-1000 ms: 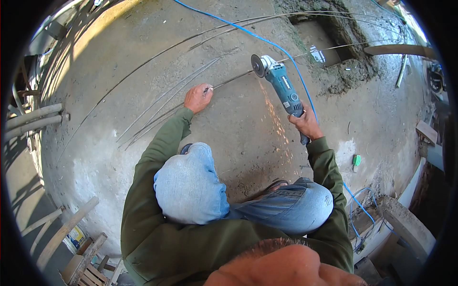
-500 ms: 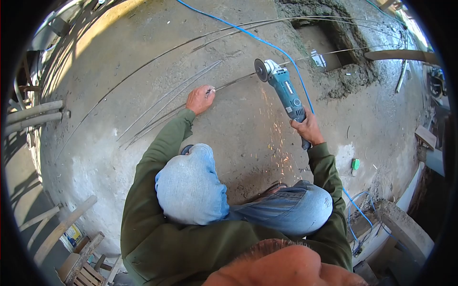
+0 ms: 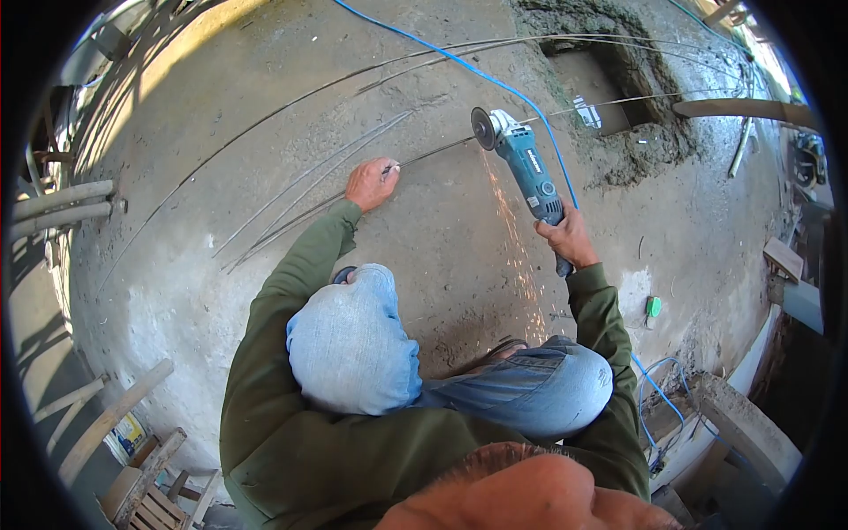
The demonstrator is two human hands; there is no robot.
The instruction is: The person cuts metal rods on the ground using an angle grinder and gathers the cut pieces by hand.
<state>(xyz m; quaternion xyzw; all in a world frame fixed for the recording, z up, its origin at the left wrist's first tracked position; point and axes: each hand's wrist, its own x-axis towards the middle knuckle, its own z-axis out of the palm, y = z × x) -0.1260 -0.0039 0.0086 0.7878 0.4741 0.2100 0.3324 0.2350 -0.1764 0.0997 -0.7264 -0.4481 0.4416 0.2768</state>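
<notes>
My right hand is wrapped around the rear of a teal angle grinder. The grinder's cutting disc meets a thin steel rod, and orange sparks spray down toward my legs. Closed on that rod, left of the disc, is my left hand. A small pale bit shows at its fingertips, too small to make out. Shorter rods lie on the ground beside my left hand.
A blue cable runs past the grinder. Long bent rods arc across the concrete ground. A rectangular pit opens at upper right, near a wooden pole. A green object lies right of my knee.
The sparks now form a denser, narrower stream from the disc. Both hands, the grinder and the rod hold nearly the same positions; the view has shifted slightly.
</notes>
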